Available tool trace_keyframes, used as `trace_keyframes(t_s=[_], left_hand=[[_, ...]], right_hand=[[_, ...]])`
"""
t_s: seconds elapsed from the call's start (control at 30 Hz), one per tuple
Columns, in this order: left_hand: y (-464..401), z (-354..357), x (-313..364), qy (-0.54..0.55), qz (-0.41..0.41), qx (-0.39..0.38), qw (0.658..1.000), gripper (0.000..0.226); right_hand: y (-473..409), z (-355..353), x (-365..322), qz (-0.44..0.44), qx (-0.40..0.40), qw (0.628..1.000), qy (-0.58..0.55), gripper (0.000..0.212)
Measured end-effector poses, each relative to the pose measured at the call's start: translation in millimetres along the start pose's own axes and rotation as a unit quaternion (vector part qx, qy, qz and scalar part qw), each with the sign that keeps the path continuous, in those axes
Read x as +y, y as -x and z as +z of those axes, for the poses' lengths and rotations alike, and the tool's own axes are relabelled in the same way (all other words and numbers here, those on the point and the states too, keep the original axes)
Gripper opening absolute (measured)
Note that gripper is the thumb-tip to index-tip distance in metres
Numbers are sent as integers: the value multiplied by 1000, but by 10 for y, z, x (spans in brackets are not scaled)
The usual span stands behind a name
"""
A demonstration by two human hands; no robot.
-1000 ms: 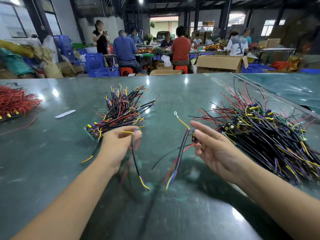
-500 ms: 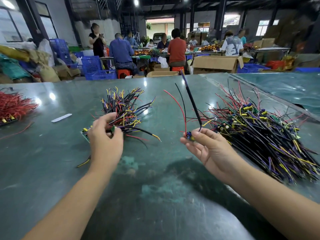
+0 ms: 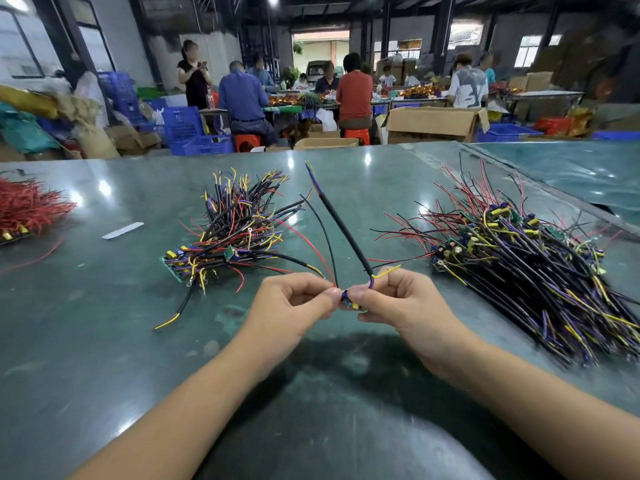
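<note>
Left hand (image 3: 294, 308), right hand (image 3: 407, 306) both pinch small wired board (image 3: 350, 302) above desk (image 3: 104, 341); wires (image 3: 337, 221) fan upward, likely kept untangled for sorting.

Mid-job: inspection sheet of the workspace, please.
Surface: glossy dark green tabletop, scuffed.
Job's things: small wired circuit board pinched between both hands; its black sleeved cable points up.
Clutter: white flat strip; red wire bundle at left edge.
Grippers: left hand and right hand, fingers curled on the board.
Cables: multicoloured heap of wired boards left, larger heap right.
Surroundings: seated workers, brown cardboard box, blue plastic crates.
</note>
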State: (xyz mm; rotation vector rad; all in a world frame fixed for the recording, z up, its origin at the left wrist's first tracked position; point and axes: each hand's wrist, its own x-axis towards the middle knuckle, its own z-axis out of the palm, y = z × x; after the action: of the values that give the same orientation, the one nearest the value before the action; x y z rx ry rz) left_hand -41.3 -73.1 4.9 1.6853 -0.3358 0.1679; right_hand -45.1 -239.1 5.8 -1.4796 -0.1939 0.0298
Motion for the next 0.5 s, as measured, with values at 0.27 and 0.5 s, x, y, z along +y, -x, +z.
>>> trace_keyframes(t_s=[0.27, 0.5], left_hand=[[-35, 6, 11, 184, -59, 24, 981, 19], [-5, 7, -6, -78, 27, -40, 996, 39]], right_hand=[[12, 49, -49, -39, 15, 996, -76, 7], [42, 28, 16, -42, -38, 998, 12, 12]])
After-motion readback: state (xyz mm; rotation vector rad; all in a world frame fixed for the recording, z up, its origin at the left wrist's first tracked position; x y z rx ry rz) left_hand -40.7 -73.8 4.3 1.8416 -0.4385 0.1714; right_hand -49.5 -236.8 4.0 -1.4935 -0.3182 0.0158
